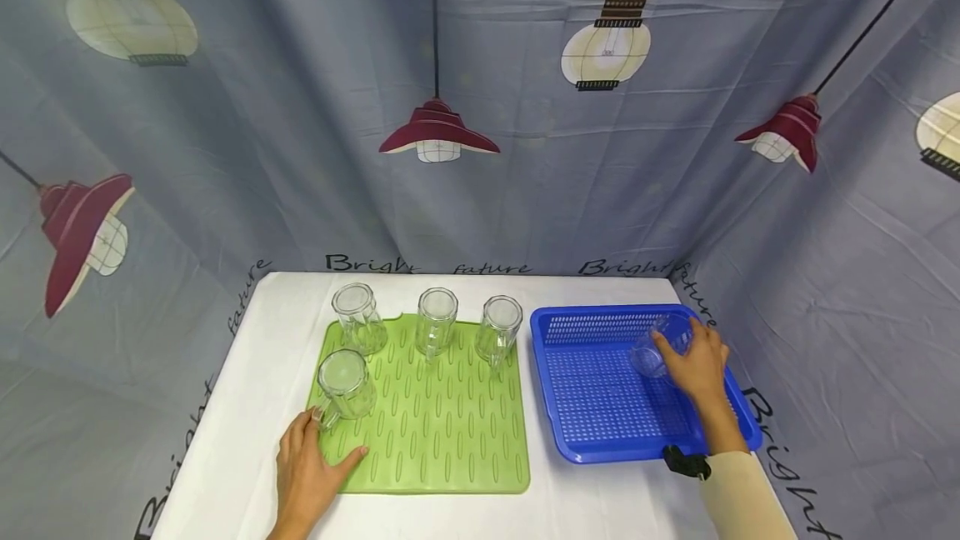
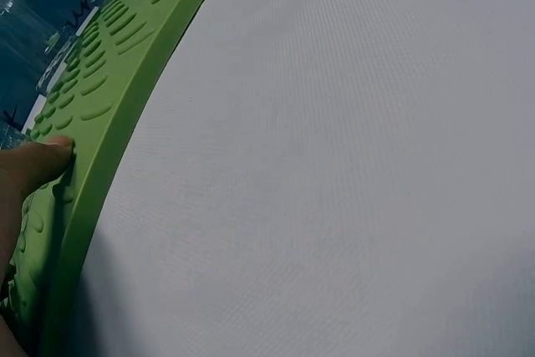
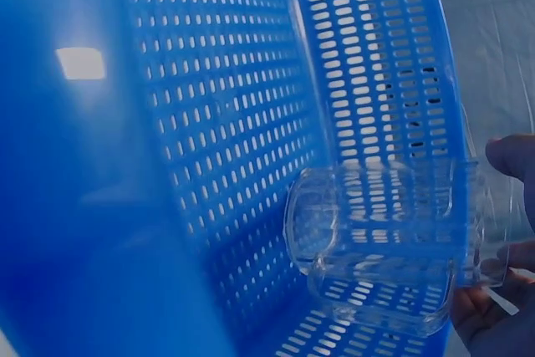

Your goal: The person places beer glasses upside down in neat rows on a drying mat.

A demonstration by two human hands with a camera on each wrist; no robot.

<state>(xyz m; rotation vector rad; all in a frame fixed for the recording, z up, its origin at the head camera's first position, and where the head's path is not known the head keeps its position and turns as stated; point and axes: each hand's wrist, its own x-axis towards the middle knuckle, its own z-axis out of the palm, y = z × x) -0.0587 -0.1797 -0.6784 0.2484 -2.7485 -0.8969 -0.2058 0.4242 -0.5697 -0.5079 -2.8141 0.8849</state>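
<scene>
My right hand (image 1: pixel 693 361) grips a clear glass mug (image 1: pixel 651 354) at one end, over the far right part of a blue plastic basket (image 1: pixel 566 447). In the right wrist view the mug (image 3: pixel 376 215) is tilted on its side with its handle showing. On the left, my left hand (image 1: pixel 309 467) rests at the near left edge of a green ridged mat (image 1: pixel 427 457), thumb (image 2: pixel 46 160) spread onto it. Its fingertips lie beside the handle of a glass mug (image 1: pixel 347 386) standing upside down; whether they touch it, I cannot tell.
Three more upside-down glass mugs stand along the mat's far edge: a left one (image 1: pixel 360 319), a middle one (image 1: pixel 437 323) and a right one (image 1: pixel 498 330). A white cloth (image 1: pixel 232 440) covers the table. Grey curtains (image 1: pixel 510 207) with printed lamps enclose its back and sides.
</scene>
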